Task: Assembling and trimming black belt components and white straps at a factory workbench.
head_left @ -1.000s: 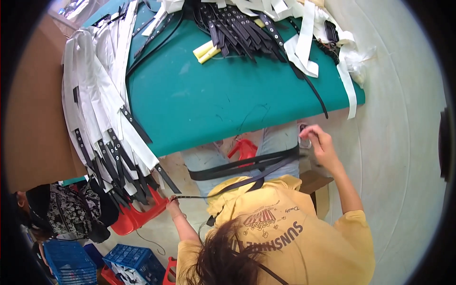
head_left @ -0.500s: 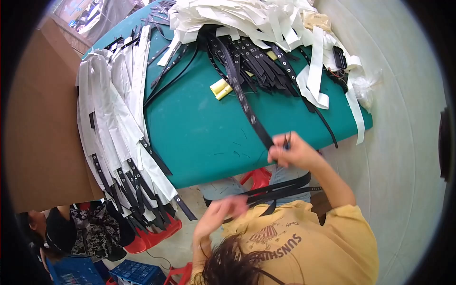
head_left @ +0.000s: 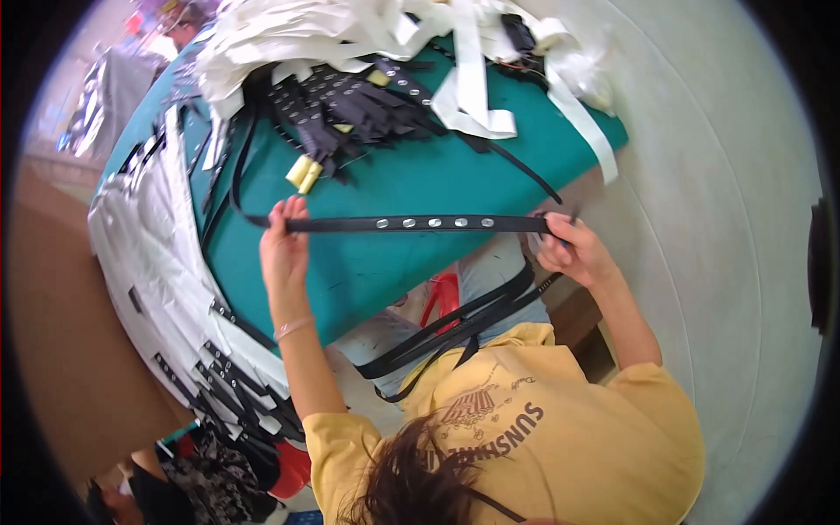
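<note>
A black strap with a row of silver metal eyelets is stretched level across my front, above the near part of the green table. Its left part is gripped by my left hand, fingers closed; from there the strap curves back toward the heap on the table. My right hand pinches its right end. A small dark pointed tool, probably thread snips, pokes out of the same hand, mostly hidden by the fingers. More black straps lie across my lap.
The green table bears a pile of white strips, a bundle of black eyelet straps and yellow rolls. White strips with black ends hang over the left edge, beside brown cardboard. Another person sits at lower left.
My left hand has risen from my lap to grip the strap. My right hand has moved up and right, so the strap now runs crosswise. The view has shifted right.
</note>
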`<state>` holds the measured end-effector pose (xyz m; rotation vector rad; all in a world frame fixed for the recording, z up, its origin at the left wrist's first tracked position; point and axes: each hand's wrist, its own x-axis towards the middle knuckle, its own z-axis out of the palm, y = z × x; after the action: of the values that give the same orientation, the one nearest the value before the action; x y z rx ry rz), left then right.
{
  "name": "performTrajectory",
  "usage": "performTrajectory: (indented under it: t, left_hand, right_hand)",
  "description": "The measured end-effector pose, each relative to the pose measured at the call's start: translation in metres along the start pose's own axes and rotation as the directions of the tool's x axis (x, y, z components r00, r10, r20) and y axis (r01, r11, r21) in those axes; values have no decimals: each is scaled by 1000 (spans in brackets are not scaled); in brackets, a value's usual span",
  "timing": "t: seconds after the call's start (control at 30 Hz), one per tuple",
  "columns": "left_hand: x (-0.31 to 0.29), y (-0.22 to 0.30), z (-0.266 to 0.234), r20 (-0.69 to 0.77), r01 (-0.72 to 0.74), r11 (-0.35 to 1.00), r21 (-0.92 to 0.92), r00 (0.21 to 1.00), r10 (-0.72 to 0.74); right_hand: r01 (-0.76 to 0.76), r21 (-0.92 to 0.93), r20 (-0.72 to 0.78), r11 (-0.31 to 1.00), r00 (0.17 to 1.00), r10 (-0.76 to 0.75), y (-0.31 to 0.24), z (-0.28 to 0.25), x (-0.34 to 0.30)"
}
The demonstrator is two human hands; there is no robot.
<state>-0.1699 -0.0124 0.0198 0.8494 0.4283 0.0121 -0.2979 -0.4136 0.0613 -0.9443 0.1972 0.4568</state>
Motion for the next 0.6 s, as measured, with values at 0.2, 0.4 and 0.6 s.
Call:
performTrajectory:
  t: [0.2,0.4,0.6]
  left_hand:
    - [11,14,-54,70,6,981,-192,998,7]
    - [-22,79,-123,132,-151,913,-378,968,214]
    - [-186,59,-43,-155,65,945,322,988,-15]
  right_hand:
    - [3,93,-69,996,998,3,-6,7,12]
    - [-20,-386,-284,922,954,-98,-25,-37,-13]
    - [-8,-869,12,495,999,37,22,105,26]
